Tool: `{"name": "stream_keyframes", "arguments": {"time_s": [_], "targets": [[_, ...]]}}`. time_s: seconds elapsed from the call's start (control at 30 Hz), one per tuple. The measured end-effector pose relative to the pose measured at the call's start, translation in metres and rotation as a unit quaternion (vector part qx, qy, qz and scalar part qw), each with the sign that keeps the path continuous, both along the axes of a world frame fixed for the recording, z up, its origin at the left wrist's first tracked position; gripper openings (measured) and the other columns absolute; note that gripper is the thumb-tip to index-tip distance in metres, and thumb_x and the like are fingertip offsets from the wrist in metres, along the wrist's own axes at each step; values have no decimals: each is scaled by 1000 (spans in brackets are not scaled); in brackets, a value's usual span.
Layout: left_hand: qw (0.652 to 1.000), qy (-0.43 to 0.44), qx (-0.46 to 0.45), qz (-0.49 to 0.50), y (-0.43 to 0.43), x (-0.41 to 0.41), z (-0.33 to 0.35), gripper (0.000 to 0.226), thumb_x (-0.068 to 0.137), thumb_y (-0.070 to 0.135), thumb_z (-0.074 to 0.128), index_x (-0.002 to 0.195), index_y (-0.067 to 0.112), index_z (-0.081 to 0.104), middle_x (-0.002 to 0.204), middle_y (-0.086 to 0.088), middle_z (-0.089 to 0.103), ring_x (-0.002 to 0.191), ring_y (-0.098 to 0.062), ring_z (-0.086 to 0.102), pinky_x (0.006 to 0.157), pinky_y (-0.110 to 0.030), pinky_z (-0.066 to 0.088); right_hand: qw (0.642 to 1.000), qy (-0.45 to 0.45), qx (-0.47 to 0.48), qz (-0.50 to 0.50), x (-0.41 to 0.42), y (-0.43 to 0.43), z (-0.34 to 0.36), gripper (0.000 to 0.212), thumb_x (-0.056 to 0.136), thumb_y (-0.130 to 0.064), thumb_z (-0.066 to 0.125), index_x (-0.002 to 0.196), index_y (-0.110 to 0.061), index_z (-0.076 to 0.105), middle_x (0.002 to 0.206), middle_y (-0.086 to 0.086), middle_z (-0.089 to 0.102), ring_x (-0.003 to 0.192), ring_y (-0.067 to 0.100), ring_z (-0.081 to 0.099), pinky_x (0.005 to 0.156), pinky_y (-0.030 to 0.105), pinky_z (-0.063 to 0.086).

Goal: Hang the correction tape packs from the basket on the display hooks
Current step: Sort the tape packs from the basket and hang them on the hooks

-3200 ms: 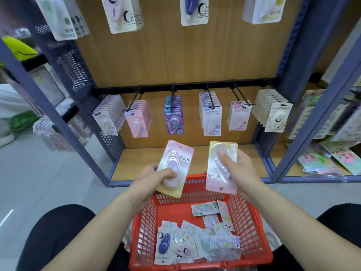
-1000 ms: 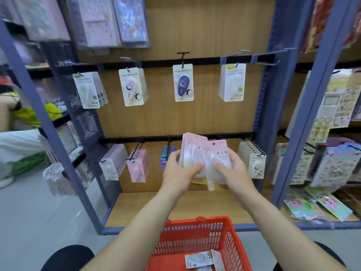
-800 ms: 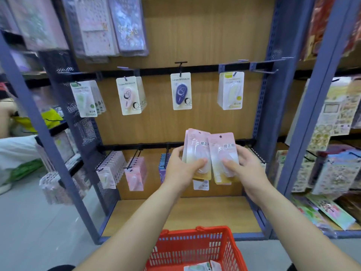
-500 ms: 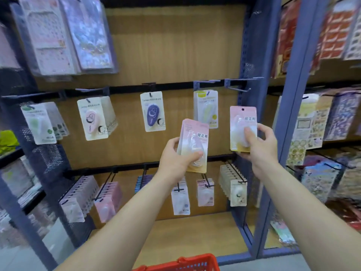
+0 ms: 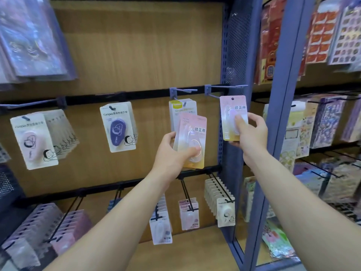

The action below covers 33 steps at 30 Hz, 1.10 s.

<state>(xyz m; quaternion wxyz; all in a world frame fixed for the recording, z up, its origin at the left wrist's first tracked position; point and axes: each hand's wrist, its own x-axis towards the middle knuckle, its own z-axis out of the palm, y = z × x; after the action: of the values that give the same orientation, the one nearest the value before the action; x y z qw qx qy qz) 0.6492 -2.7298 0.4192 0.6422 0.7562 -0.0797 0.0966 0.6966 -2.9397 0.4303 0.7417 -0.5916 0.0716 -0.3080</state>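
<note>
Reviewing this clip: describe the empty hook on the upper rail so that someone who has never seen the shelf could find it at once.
Find the blue upright post right of the wooden back panel. On the upper black rail, the empty hook is the last one before that post, just above the pink pack in the right hand. Unlike the neighbouring hook with yellow-topped packs, nothing hangs on it.

place: stationery shop | cue: carded packs point(image 5: 122, 127) on display hooks point(image 5: 224, 89)

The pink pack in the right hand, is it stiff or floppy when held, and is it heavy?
The pink pack probably is fairly stiff: it stands flat and upright though the right hand pinches only its lower part. It looks light, since a few fingers carry it. Its glossy plastic front may be slightly slippery.
</note>
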Motion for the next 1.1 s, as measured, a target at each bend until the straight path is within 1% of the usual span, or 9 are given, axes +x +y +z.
{"name": "stream_keyframes", "arguments": {"time_s": [0.13,0.27,0.4,0.47,0.57,0.67,0.8,0.93,1.1], "targets": [[1000,6,-12,2,2,8,-8,69,80,27,85,138,30,48,117,14,67,97,-1,68,80,-24,53,1000,-6,-12,-8,9,-1,-3,32,97,-32,66,127,-28,56,112,-11,64,87,13,71,60,30,62],[1000,4,-15,-2,2,9,-10,67,81,27,84,137,30,48,117,14,67,96,-1,67,77,-23,52,998,31,-50,6,16,1,-5,27,98,-35,64,123,-29,56,112,-9,63,94,16,69,66,33,63],[1000,-2,-16,-3,1,9,-9,68,83,30,83,140,29,47,120,13,65,99,-3,66,74,-21,49,970,140,-190,-65,18,1,-19,58,93,-49,65,144,-27,47,140,1,52,133,29,47,100,46,48],[1000,2,-20,-8,1,10,-11,69,83,30,83,141,28,46,121,13,65,99,-2,66,72,-20,49,959,139,-224,-99,3,8,-30,61,93,-48,66,145,-25,46,145,4,47,139,28,40,109,44,41],[999,8,-25,-24,-2,9,-14,66,83,29,84,137,29,47,120,13,66,95,1,68,67,-14,50,982,49,-173,65,-22,25,-49,19,100,-36,61,118,-30,64,116,-7,67,116,18,62,93,33,54],[998,20,-40,-44,-6,10,-20,64,82,28,85,135,30,50,123,6,69,101,-9,71,81,-29,59,965,40,-174,195,-40,38,-59,17,99,-38,62,112,-28,66,111,-3,72,105,16,70,80,33,60],[995,31,-63,-74,-12,9,-22,69,80,35,87,137,28,49,123,3,72,108,-20,72,98,-51,57,968,30,-145,203,-45,40,-58,25,93,-36,72,111,-20,66,105,0,75,102,17,72,83,39,62],[995,20,-68,-70,-15,10,-19,67,83,46,81,137,24,49,123,2,72,107,-20,73,96,-50,58,974,25,-75,213,-44,36,-54,23,98,-23,67,115,-8,61,104,7,78,99,25,75,83,44,62],[994,33,-77,-64,-15,14,-16,41,100,27,66,137,23,49,123,-2,71,100,-21,75,86,-49,62,984,12,-3,177,-38,27,-43,20,100,-22,64,115,-10,57,98,5,78,92,23,76,66,34,62]]}}
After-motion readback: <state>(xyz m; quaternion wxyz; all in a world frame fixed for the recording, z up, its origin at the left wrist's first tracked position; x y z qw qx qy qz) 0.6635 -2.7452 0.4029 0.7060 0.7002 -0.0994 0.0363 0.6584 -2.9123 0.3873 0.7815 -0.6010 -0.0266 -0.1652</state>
